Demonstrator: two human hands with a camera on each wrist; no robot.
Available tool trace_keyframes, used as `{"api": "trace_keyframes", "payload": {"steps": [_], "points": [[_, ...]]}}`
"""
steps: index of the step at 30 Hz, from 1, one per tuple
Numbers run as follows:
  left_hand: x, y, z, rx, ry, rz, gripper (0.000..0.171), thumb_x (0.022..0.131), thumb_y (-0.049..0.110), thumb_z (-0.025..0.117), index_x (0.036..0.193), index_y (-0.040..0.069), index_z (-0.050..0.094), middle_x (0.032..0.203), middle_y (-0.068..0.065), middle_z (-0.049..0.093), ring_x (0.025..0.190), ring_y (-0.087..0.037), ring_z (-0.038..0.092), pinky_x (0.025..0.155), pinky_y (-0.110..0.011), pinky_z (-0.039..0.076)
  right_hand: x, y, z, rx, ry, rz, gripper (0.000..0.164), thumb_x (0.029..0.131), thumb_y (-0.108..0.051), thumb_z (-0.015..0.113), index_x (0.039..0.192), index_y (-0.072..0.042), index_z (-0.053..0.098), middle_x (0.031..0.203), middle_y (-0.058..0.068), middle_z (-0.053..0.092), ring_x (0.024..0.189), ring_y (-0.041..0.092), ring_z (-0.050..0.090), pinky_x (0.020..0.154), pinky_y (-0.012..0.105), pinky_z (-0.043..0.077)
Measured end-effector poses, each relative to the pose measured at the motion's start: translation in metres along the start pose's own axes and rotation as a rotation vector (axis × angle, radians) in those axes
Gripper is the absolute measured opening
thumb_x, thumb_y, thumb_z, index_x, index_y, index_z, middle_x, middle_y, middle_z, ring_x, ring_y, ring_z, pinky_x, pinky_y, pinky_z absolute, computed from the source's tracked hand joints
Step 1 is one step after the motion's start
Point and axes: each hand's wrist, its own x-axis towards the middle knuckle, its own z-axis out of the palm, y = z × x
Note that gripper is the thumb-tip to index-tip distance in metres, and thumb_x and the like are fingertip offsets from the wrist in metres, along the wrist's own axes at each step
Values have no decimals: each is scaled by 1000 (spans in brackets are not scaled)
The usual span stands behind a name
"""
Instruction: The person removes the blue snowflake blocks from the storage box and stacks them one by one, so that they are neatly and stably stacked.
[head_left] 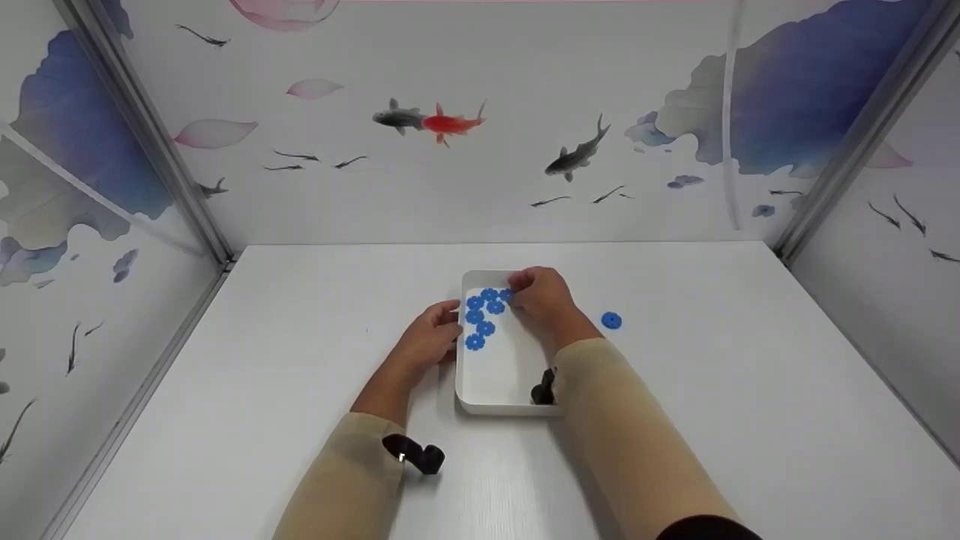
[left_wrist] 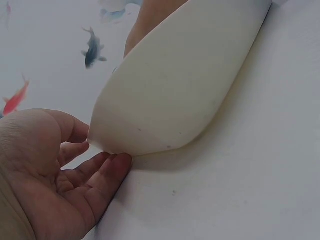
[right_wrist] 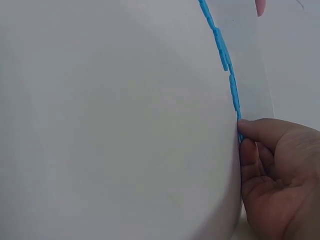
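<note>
Head view: right hand (head_left: 546, 296) pinches a blue flower-shaped disc (head_left: 505, 295) at its fingertips, inside the white tray (head_left: 502, 379), whose wall the left hand (head_left: 430, 336) holds. Disc seems light, stiff, best pinched edgewise.

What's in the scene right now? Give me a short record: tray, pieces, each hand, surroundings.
tray: white, rectangular
tray pieces: blue, flower-shaped, toward the left and far end; about seven visible
loose piece: blue, on the table, right of the tray
left hand: holds the tray's left side
right hand: reaches over the tray, pinching a blue piece near the far end
backdrop: white panels with fish and petals pictured
unclear: exact count, as the right hand may hide some
</note>
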Motion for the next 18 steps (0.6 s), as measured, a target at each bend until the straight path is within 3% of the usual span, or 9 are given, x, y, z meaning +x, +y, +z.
{"api": "trace_keyframes", "payload": {"steps": [11,18], "points": [[0,1,1,-18,0,-9,56,106,25,57,161,26,47,160,-2,55,131,-23,66,103,-40,59,4,1,1,-38,9,55,40,91,-8,83,128,-18,71,129,4,68,123,28,64,115,42,54],[-2,2,1,-3,7,-7,56,106,26,57,161,27,47,163,-2,53,134,-24,64,106,-42,58,3,-1,0,-74,1,18,39,92,-7,81,130,-14,73,136,8,68,127,30,63,119,44,51]]}}
